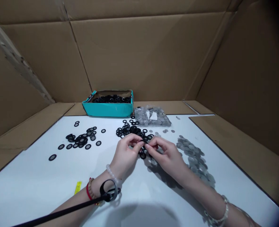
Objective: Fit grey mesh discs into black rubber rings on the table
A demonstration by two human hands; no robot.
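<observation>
Black ring [144, 141] between your left hand [127, 154] and right hand [169, 155], both pinched closed on it (outline mostly hidden); loose black rings [133, 129] just beyond.

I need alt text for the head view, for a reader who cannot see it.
A person's left hand seems to pinch a black ring, the right hand close beside it, above a pile of rings on a white table. Grey-centred rings lie left, grey discs right; behind are a teal box of rings and a clear bag of grey discs.
</observation>
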